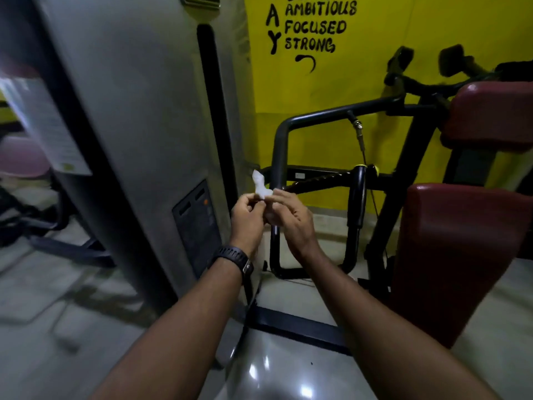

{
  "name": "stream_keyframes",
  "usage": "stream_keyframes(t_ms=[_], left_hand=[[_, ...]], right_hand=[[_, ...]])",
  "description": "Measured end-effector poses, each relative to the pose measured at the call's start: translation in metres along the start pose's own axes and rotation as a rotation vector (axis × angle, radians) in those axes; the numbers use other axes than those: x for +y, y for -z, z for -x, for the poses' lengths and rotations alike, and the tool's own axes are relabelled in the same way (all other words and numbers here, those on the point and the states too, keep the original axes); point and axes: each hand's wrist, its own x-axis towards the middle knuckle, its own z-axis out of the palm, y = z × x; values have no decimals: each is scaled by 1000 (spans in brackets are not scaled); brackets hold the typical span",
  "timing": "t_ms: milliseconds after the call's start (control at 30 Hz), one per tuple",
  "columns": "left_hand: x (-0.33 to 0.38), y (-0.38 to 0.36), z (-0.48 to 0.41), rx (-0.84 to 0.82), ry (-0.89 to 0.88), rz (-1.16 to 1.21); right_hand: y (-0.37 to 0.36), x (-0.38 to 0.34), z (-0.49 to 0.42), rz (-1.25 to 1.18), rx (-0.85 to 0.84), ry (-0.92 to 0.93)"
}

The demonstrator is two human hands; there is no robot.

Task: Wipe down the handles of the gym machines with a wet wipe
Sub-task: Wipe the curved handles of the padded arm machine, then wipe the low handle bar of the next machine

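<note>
A grey weight-stack shroud is filling the left of the view and a yellow wall is closing the back. Between them, to the right, a black-framed gym machine is standing with its red back pad above its red seat pad. Two dark padded grips are sticking up at the top of that frame, left of the back pad. They are lying up and to the right of both hands and well apart from them. They are blurred, so their long axes are looking only roughly upright and tilted. A bent black tube is running vertically just behind the hands, and a shorter upright black post is standing to their right. The left hand, with a dark watch on its wrist, and the right hand are meeting in the middle of the view. Each is curling its fingers in and pinching the white wet wipe. The wipe is bunching up and poking above the fingertips, touching no part of the machine. The right hand is sitting nearer the grips, so it is likely the one to carry the wipe up and across. Wrapping the wipe round a grip and stroking along its length is probably what the reach is calling for.
</note>
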Motion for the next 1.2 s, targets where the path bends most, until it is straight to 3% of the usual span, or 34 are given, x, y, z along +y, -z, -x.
stream_keyframes(t_ms=[133,300,467,667,867,1100,1200], left_hand=[[6,29,25,138,-68,-22],[17,75,58,254,-109,-111],[24,128,87,351,-152,-165],[36,204,120,502,-184,-241],[42,297,157,459,-131,-270],[57,404,200,640,-193,-438],[63,441,213,658,-220,-439]], right_hand=[[-15,-8,12,-100,-89,-182],[-44,-22,38,-339,-385,-361],[-84,-39,63,-354,-400,-268],[-146,-69,99,-298,-493,-23],[-221,-99,145,-321,-626,-63],[-315,-133,203,-173,-606,106],[-354,-146,226,-228,-609,79]])
